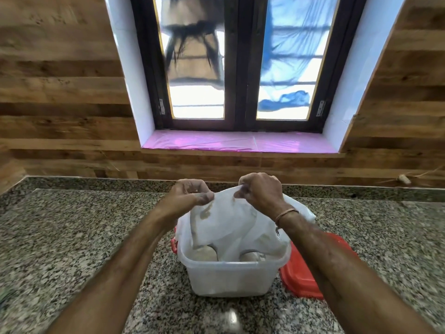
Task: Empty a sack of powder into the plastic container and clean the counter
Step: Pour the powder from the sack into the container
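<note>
My left hand (190,192) and right hand (261,190) each keep a tight pinching grip on the upturned sack (228,227), its mouth down in the plastic container (228,277). A jerk could puff powder (203,255) onto the desk (72,237).

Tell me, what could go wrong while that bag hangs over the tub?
The sack is pinched only at its top edge by the left hand and right hand; a slip might puff powder onto the counter. Part of the sack drapes past the container rim, so powder may fall onto the red lid.
</note>
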{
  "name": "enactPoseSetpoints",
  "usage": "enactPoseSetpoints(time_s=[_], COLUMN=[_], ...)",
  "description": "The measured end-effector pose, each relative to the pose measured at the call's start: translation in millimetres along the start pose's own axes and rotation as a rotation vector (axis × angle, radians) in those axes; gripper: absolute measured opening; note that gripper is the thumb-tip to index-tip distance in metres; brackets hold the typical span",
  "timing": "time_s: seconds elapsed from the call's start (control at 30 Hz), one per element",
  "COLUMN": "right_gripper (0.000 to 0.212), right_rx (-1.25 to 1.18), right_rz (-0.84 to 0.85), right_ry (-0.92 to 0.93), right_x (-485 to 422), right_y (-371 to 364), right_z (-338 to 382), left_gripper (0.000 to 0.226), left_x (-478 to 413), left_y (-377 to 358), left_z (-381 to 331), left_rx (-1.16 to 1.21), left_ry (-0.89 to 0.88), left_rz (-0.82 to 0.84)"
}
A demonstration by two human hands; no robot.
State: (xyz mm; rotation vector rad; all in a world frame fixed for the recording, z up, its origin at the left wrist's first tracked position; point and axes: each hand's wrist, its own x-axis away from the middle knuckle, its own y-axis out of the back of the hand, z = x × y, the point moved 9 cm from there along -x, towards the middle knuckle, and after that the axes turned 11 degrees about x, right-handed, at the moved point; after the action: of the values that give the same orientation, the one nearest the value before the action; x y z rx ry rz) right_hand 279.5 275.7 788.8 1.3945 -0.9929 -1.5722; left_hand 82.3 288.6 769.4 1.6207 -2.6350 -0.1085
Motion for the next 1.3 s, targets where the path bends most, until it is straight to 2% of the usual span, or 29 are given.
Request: enactPoseSetpoints(time_s=[0.07, 0.1, 0.23, 0.33, 0.4, 0.47, 0.57, 0.67, 0.73, 0.8, 0.9, 0.97, 1.07, 1.13, 1.2, 1.27, 1.3], right_gripper=[0.008, 0.009, 0.025, 0.031, 0.034, 0.033, 0.022, 0.022, 0.036, 0.047, 0.048, 0.044, 0.037, 0.028, 0.019, 0.01, 0.01], right_rx=[0.029, 0.022, -0.117, -0.204, -0.192, -0.116, 0.001, 0.027, 0.019, -0.023, -0.053, -0.105, -0.172, -0.137, -0.054, -0.022, -0.04], right_rz=[-0.022, -0.02, 0.039, 0.093, 0.095, 0.111, 0.138, 0.017, -0.1, -0.145, -0.094, 0.069, 0.392, 0.503, 0.428, 0.237, 0.142], right_ry=[0.015, 0.034, 0.19, 0.338, 0.376, 0.333, 0.151, 0.016, -0.049, -0.072, -0.04, -0.063, -0.049, -0.027, -0.073, -0.16, -0.205], right_x=[-1, -1, 6, 17, 22, 21, 19, 15, 13, 12, 10, 7, 12, 20, 23, 23, 23], right_y=[0, -1, -10, -16, -13, -12, -13, -3, 7, 11, 11, 0, -20, -25, -18, -5, 2], right_z=[4, 5, 14, 31, 34, 21, -21, -47, -53, -55, -48, -52, -69, -82, -99, -113, -119], left_gripper=[0.015, 0.016, 0.02, 0.022, 0.022, 0.023, 0.024, 0.016, 0.02, 0.026, 0.026, 0.03, 0.029, 0.028, 0.022, 0.007, 0.015], left_x=[-3, -7, -13, -11, -17, -21, -16, -2, 4, 3, -3, -6, -9, -9, -9, -11, -10], left_y=[-3, 3, 41, 40, 37, 41, 37, 10, -7, -3, 30, 47, 53, 59, 60, 50, 42], left_z=[3, 5, 4, 0, 9, 23, 29, 24, 24, 18, 6, 6, 15, 21, 25, 38, 48], left_rx=[-0.026, -0.079, -0.375, -0.465, -0.415, -0.166, 0.24, 0.303, 0.185, 0.043, 0.027, 0.086, 0.19, 0.266, 0.301, 0.302, 0.3], left_ry=[0.013, -0.002, -0.143, -0.187, -0.165, -0.098, -0.044, -0.01, -0.026, -0.138, -0.247, -0.244, -0.21, -0.218, -0.232, -0.189, -0.138], left_rz=[0.012, -0.047, -0.474, -0.608, -0.602, -0.536, -0.292, -0.01, 0.104, 0.037, -0.216, -0.302, -0.341, -0.408, -0.459, -0.403, -0.359])
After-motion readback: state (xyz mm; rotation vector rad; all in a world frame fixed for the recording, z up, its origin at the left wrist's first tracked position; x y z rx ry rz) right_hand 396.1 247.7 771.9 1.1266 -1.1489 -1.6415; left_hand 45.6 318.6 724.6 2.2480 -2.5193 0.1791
